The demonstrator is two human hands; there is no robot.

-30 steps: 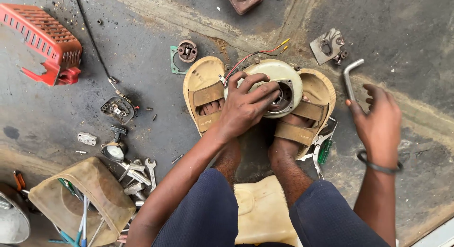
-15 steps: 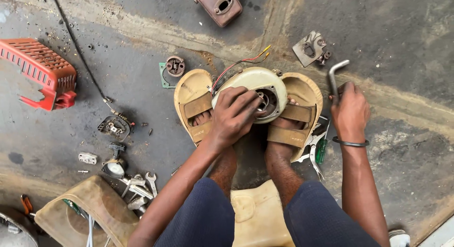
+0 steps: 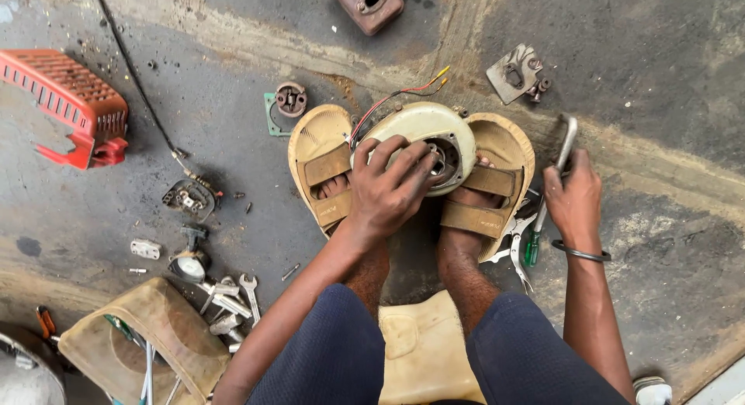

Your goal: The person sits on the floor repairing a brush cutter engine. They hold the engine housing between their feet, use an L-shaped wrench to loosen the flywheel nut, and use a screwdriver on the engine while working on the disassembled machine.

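A cream-coloured round engine housing point(image 3: 423, 141) lies on the concrete floor point(image 3: 660, 56) between the person's two sandalled feet, with red, yellow and black wires point(image 3: 396, 98) trailing from its far left edge. The left hand point(image 3: 388, 189) rests on its near left side, fingers spread and pressing down over the rim toward the dark central opening. The right hand point(image 3: 574, 199) is to the right of the housing, just past the right sandal point(image 3: 497, 180), clenched around the lower end of a bent metal wrench point(image 3: 566, 141) whose upper end points away. A green-handled screwdriver point(image 3: 532, 246) and pliers point(image 3: 516, 254) lie just beside the right foot. Farther left sit a small round part on a green gasket point(image 3: 285, 104), loose spanners point(image 3: 233, 292) and a tan tool bag point(image 3: 147, 343). A red plastic cover point(image 3: 70, 106) lies at the far left.
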